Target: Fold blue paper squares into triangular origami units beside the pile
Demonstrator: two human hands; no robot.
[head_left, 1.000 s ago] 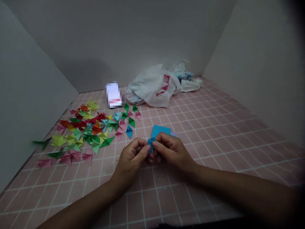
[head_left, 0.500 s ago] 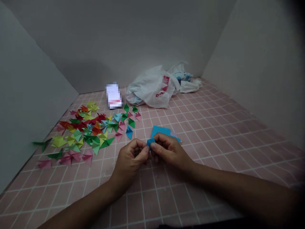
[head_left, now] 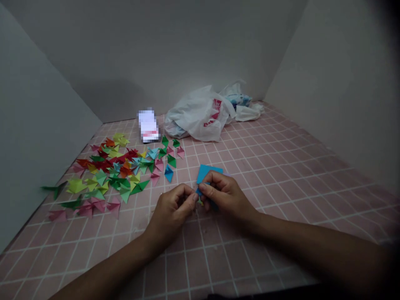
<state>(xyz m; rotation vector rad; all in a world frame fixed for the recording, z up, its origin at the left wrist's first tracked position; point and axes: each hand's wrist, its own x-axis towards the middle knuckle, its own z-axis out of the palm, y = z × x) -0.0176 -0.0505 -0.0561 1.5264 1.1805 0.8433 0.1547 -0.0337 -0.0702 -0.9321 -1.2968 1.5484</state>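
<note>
Small piece of blue paper (head_left: 198,192), pinched between the fingertips of left hand (head_left: 172,208) and right hand (head_left: 230,198); (mostly hidden by fingers, folds unreadable).

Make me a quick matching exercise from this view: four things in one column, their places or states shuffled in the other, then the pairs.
Things
1. White plastic bag
2. Small folded blue paper
3. Lit screen
4. Blue sheet

Places or states
A. Just left of the bag
B. Between the fingers of the left hand and the right hand
C. Flat, partly hidden by the right hand
D. Crumpled, with red print on it

Pairs: 1-D, 2-B, 3-A, 4-C
</note>
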